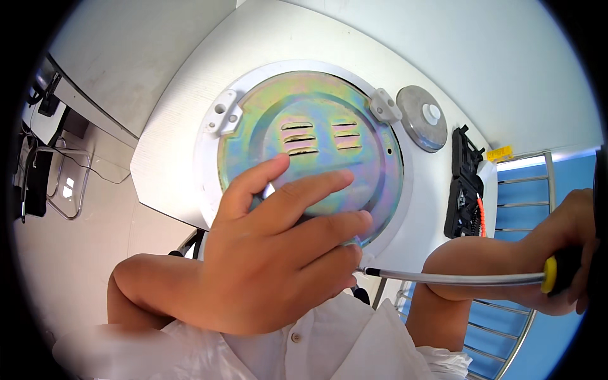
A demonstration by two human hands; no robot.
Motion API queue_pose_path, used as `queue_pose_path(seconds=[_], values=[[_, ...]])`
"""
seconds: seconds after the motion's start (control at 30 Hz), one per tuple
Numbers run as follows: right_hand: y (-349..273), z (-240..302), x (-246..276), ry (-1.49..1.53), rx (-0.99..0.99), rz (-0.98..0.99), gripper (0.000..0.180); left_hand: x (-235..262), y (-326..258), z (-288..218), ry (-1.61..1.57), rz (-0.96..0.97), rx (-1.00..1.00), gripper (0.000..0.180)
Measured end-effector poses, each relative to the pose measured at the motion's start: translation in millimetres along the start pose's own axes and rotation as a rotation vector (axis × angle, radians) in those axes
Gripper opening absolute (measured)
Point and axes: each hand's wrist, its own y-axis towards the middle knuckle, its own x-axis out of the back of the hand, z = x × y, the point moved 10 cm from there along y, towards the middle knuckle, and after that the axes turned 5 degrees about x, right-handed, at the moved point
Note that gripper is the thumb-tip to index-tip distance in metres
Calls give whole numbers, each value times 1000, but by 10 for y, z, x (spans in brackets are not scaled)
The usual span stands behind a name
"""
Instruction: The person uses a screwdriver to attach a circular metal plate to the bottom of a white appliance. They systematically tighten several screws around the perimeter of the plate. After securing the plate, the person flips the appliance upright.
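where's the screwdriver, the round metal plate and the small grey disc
screwdriver (456, 277), head view, middle of its shaft
round metal plate (316, 107), head view, bare upper face above the slots
small grey disc (415, 120), head view, its flat top

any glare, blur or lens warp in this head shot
Head view: strong fisheye warp with a black rim, bending the table edge; rainbow sheen on the round metal plate; the left hand is sharp, the lower-left corner smeared, the right hand near the rim.

small yellow label tag, right of table, beside black part
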Motion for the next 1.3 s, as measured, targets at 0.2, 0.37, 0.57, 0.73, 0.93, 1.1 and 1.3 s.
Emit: queue_pose_path(seconds=[0.2,0.37,0.57,0.73,0.93,1.1,1.3], values=[[21,81,-133,-137,78,39,38,28,-20,-1,-2,-50,-4,22],[16,138,-249,-212,132,64,38,36,-34,-5,9,-55,7,22],[-22,165,-339,-272,179,82,39,45,-43,-13,8,-65,2,21],[-36,160,-415,-311,199,98,41,46,-49,-9,9,-70,0,22],[-49,143,-477,-356,215,110,44,37,-57,3,1,-63,6,22],[-63,123,-521,-386,227,118,48,38,-59,1,-8,-67,6,23],[-63,98,-568,-431,245,124,52,30,-57,-7,-6,-53,7,25]])
